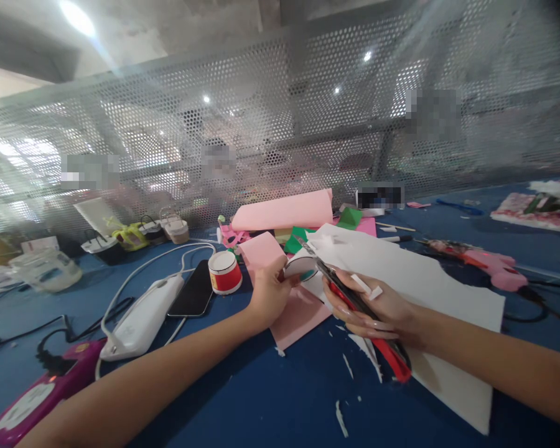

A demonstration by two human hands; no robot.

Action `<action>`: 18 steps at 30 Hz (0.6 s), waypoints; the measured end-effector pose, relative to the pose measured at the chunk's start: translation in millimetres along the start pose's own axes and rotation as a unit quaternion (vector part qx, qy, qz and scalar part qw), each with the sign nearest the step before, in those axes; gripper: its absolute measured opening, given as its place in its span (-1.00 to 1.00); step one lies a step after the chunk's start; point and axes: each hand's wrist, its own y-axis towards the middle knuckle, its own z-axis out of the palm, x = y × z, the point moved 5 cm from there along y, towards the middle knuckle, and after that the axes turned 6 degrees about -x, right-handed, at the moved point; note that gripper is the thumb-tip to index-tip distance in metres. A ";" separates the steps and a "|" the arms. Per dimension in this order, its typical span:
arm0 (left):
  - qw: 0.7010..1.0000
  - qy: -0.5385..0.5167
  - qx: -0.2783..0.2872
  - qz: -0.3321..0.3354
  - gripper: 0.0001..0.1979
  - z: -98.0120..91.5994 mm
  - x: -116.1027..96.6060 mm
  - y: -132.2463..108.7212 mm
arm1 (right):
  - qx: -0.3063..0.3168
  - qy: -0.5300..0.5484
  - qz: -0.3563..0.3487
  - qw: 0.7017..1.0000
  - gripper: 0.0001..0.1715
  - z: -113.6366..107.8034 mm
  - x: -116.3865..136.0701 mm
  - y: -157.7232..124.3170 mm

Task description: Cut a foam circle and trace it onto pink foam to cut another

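Note:
My left hand (269, 294) pinches a small white round piece (301, 266) with a dark rim, held above pink paper. Whether it is a disc or a shallow cup I cannot tell. My right hand (378, 311) is wrapped round a red and black utility knife (392, 359); its blade points up and left, close to the white piece. Small white scraps (361, 284) cling to the right hand's fingers. Under that hand lies a large white sheet (466, 361). A red and white paper cup (225, 274) stands upside down left of my left hand.
A black phone (192, 292), a white power bank (144, 317) with a cable and a purple power strip (46, 392) lie at left. At right is a pink glue gun (494, 269). Rolled pink paper (284, 210) lies before a perforated metal screen (270, 124). White offcuts (341, 418) litter the front.

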 end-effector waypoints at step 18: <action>0.981 -0.174 0.008 -0.089 -0.85 5.6 9.7 5.2 | -0.007 -0.017 0.003 1.000 -0.48 0.2 0.8 2.2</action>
